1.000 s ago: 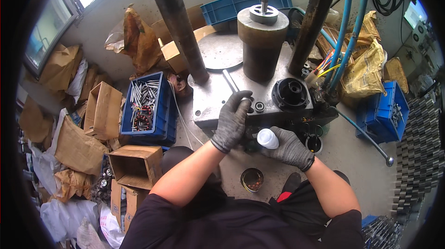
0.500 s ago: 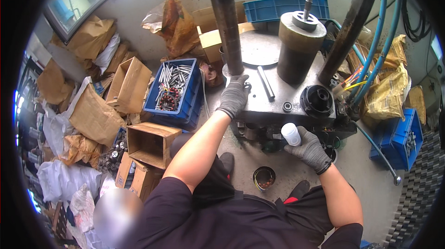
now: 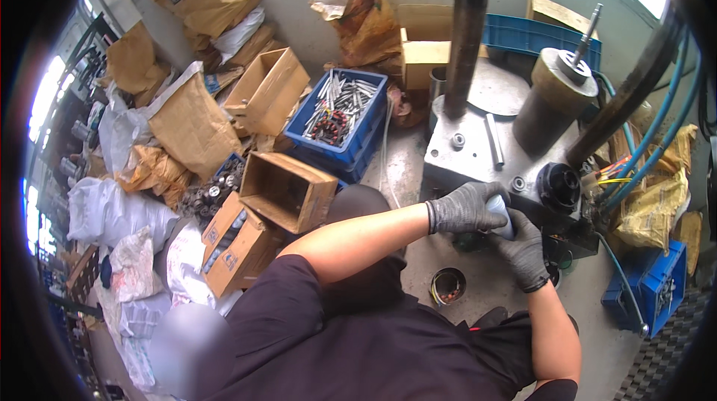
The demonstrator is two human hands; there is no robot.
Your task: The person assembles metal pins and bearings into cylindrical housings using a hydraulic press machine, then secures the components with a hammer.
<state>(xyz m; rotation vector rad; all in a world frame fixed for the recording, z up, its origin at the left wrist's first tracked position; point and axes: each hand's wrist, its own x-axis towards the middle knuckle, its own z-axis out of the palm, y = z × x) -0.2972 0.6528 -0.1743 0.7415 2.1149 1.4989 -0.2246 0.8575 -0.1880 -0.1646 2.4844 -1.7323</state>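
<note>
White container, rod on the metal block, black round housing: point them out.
White container (image 3: 500, 215), head view: exposed side.
Rod (image 3: 495, 140), head view: middle of shaft.
Black round housing (image 3: 559, 187), head view: its centre.

Rod (image 3: 494, 140) on metal table (image 3: 464, 169), behind bottle (image 3: 500, 216).

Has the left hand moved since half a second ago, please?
Yes, the left hand moved back and slightly right, away from the left metal pillar.
</note>
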